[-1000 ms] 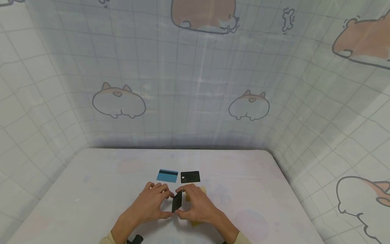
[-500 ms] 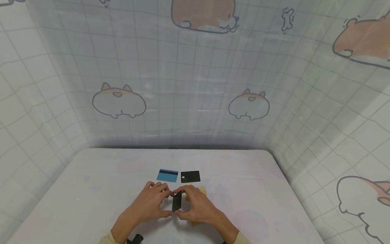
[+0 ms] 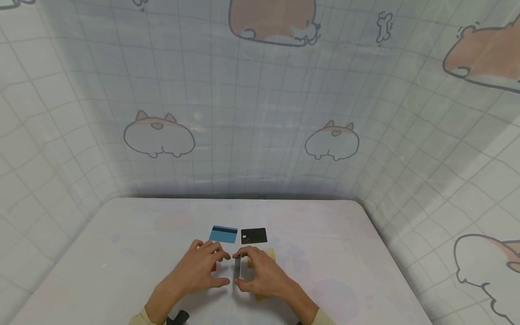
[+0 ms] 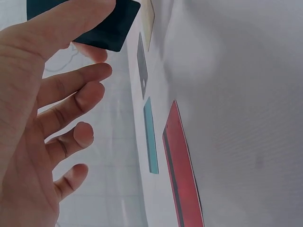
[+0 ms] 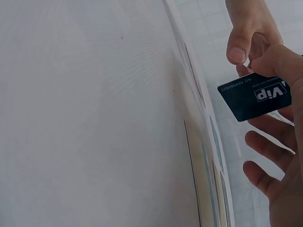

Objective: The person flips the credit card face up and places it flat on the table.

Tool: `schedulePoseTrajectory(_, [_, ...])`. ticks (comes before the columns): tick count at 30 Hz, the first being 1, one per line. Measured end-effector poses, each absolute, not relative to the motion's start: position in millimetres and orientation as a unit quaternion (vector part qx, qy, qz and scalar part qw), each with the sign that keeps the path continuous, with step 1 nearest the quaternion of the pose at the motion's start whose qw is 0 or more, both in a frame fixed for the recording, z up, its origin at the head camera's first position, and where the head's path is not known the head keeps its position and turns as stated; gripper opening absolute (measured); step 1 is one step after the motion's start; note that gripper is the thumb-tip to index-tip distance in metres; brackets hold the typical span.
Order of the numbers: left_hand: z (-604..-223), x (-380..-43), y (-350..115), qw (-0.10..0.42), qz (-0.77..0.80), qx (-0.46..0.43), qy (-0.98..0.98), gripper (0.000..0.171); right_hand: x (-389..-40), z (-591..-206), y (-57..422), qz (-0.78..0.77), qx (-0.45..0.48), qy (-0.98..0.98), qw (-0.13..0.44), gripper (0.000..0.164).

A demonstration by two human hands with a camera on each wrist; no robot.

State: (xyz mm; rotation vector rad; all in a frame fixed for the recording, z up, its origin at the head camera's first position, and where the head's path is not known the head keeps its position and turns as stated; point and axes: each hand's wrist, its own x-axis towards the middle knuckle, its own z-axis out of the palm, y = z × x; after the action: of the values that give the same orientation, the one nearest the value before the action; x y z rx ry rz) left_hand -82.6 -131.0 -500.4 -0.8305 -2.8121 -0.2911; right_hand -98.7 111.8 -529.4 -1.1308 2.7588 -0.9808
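Observation:
My right hand [image 3: 264, 274] grips a dark VIP card [image 3: 237, 267] by its edges between thumb and fingers, holding it upright above the table. White "Vip" lettering shows on the card [image 5: 255, 97] in the right wrist view. My left hand [image 3: 199, 268] is just left of the card, thumb and fingers spread apart, a small gap between its fingertips and the card in the head view. A red card [image 4: 182, 165] with a dark stripe lies on the table by the left hand, mostly hidden under it from above. Yellow cards [image 3: 270, 255] lie partly hidden beneath the right hand.
Beyond the hands, a blue card [image 3: 223, 234] with a black stripe and a black chip card [image 3: 254, 235] lie side by side on the pale table [image 3: 325, 253]. A grid-patterned curtain [image 3: 252, 104] surrounds the table's back and sides.
The left hand has let go of the VIP card and drawn slightly left, baring a bit of red card. The VIP card, now in the right hand alone, has turned more edge-on.

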Motion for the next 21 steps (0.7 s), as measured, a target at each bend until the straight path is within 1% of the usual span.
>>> schedulePoseTrajectory(7, [-499.6, -86.3, -133.9, 0.095, -0.106, -0.281, -0.949, 0.054, -102.0, -528.4, 111.5, -0.331, -0.359, 0.872, 0.018, 0.059])
schedulePoseTrajectory(21, [-496.7, -84.2, -136.5, 0.106, -0.110, -0.282, -0.947, 0.058, -102.7, -530.5, 113.6, -0.313, -0.387, 0.867, -0.011, 0.058])
